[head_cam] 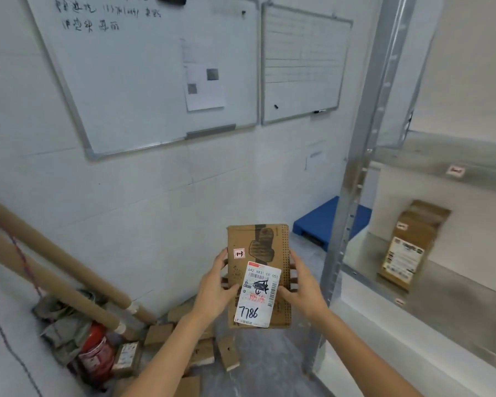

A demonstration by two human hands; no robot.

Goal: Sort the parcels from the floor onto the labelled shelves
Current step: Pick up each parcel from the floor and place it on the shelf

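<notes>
cardboard parcel [259,275] marked 7786, held upright at chest height, left hand [216,289] and right hand [302,285] gripping its sides. roughly seven parcels on the floor [204,352], partly hidden; one on the shelf [407,247], label blurred.

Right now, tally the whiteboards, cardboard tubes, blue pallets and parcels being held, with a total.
whiteboards: 2
tubes: 2
pallet: 1
parcel held: 1
Total: 6
</notes>
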